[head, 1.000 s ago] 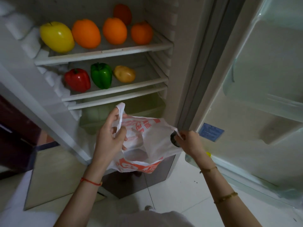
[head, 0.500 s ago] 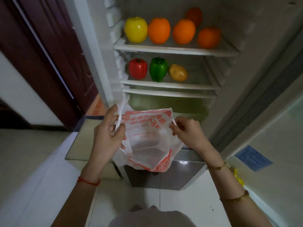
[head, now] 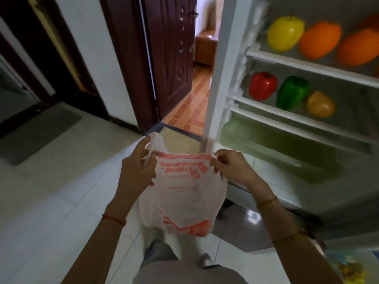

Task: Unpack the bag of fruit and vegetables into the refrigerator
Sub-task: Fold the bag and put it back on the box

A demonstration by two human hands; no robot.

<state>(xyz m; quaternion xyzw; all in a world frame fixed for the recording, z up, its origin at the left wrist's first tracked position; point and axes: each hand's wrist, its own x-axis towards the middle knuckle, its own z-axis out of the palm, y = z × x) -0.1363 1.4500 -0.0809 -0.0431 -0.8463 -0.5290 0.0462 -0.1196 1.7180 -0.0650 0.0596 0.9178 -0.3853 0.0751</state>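
Fridge (head: 217, 83) shelves: three peppers, one bag (head: 184, 193).

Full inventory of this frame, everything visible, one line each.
plastic bag: 1, white with red print, held up in front of the fridge, above the floor
yellow pepper: 1, yellow, upper shelf, leftmost
orange fruits: at least 2 in full view, orange, upper shelf right of the yellow pepper; more cut off at the frame edge
red pepper: 1, red, second shelf, left
green pepper: 1, green, second shelf, middle
potato: 1, yellow-brown, second shelf, right
crisper drawer: 1, clear greenish, below the shelves
wooden door: 1, dark brown, open, left of the fridge
left hand: 1, pinches the bag's left handle
right hand: 1, pinches the bag's right edge
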